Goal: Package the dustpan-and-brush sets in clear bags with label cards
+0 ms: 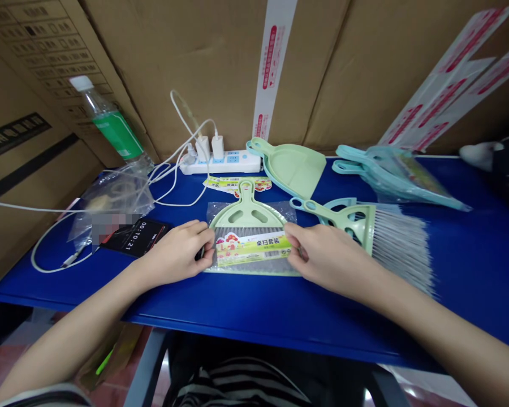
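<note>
From my remote seat, through the head camera, I see a green dustpan point(246, 210) at the centre of the frame, lying flat on a blue table point(237, 311), handle toward the top. A brush's grey bristles point(237, 230) lie over its pan. A clear wrapper point(294, 212) surrounds the set, and a printed label point(254, 250) runs across it.

My left hand point(182, 249) is at the set's left edge, my right hand point(318, 246) at its right. Both have curled fingers and thumbs pinching the sides; I cannot tell whether they grip only wrapper or the rim too. Holding opposite edges probably keeps the set level and the wrapper taut.

At upper centre, a loose green dustpan point(294, 164) rests on a blue one, apparently nested to save room. Right of centre, unwrapped brushes point(402, 243) overlap, bristles pointing right, perhaps so the handles face the hands. A wrapped blue dustpan point(432, 191) sits at upper right, clear of the hands. Spare labels point(218, 183) lie just above the set, seemingly within easy reach.
</note>
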`<act>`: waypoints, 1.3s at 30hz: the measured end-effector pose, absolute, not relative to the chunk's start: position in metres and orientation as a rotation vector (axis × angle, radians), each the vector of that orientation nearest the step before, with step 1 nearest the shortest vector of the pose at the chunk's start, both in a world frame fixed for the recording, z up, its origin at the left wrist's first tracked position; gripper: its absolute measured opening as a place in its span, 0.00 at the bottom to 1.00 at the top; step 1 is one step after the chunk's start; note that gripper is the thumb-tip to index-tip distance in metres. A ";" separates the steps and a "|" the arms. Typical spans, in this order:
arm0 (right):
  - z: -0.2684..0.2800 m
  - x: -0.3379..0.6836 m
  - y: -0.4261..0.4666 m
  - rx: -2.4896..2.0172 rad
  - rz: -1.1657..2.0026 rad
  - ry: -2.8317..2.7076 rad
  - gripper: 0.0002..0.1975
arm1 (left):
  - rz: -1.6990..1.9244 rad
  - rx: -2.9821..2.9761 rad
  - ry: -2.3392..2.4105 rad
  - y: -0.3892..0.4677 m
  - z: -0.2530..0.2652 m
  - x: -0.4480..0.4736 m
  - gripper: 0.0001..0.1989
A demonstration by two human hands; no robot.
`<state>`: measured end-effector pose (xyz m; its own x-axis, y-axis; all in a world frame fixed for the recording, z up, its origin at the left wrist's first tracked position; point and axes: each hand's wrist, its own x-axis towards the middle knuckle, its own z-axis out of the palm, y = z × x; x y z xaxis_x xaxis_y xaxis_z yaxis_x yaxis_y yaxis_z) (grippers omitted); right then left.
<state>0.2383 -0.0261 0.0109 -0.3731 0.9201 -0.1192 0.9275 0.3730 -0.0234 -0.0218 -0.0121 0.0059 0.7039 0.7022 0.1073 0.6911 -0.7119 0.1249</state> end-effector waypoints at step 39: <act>-0.009 0.244 -0.019 0.941 -0.017 3.245 0.15 | 0.300 2.980 0.885 -0.016 0.004 -0.020 0.12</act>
<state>0.2435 -0.0195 -0.0090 -0.8189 0.5289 0.2226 0.5266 0.8468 -0.0750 -0.0196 -0.0156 0.0037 0.8209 0.5426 0.1779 0.5391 -0.8392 0.0719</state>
